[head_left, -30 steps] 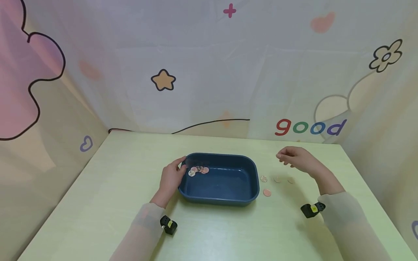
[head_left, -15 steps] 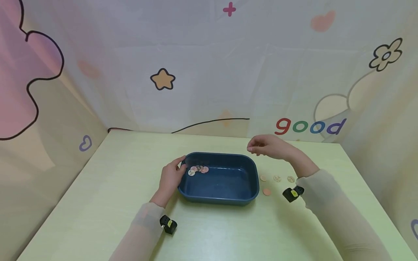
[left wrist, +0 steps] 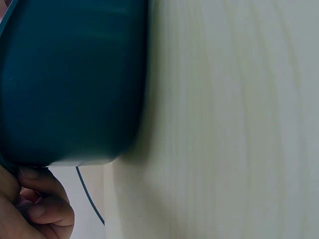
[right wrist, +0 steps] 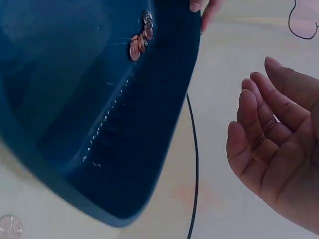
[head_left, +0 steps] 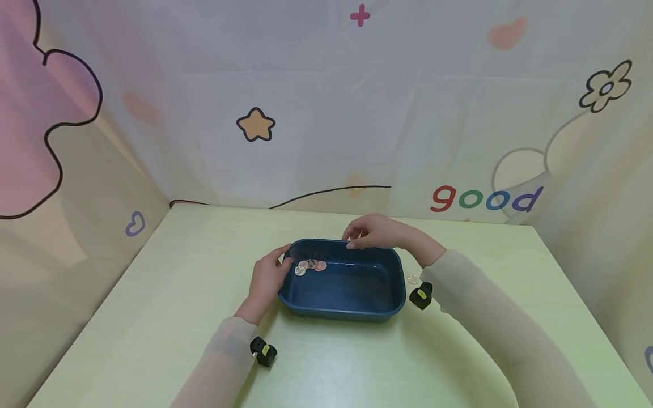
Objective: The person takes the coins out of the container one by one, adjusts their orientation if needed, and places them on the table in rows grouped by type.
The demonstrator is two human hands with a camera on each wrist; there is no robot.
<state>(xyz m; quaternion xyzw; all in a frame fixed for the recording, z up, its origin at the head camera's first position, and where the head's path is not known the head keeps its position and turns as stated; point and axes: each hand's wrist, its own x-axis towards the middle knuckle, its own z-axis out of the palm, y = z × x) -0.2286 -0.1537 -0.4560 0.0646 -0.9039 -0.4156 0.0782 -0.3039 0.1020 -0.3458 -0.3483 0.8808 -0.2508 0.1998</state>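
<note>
A dark blue rectangular plastic tub (head_left: pixel 342 314) stands on the table. At its left end my left hand (head_left: pixel 267 277) grips the rim; the left wrist view shows curled fingers (left wrist: pixel 50 211) against the tub's wall. Several coins (head_left: pixel 311 264), copper and silver in colour, lie together on the tub's floor near that end. Over the far rim hovers my right hand (head_left: pixel 374 231), its fingers loosely bent. In the right wrist view the right hand's fingers (right wrist: pixel 259 119) hold nothing visible, and thumb and forefinger are apart.
Just right of the tub a coin (head_left: pixel 412 279) lies on the pale wooden table (head_left: pixel 153 294); the right sleeve (head_left: pixel 484 306) covers the area beside it. A printed cloth (head_left: pixel 316 113) hangs behind the table. Each wrist carries a small black camera (head_left: pixel 263 352).
My right hand has moved left, from above the coins beside the tub to its far rim. The right forearm now hides most of those coins. Left hand and tub have stayed put.
</note>
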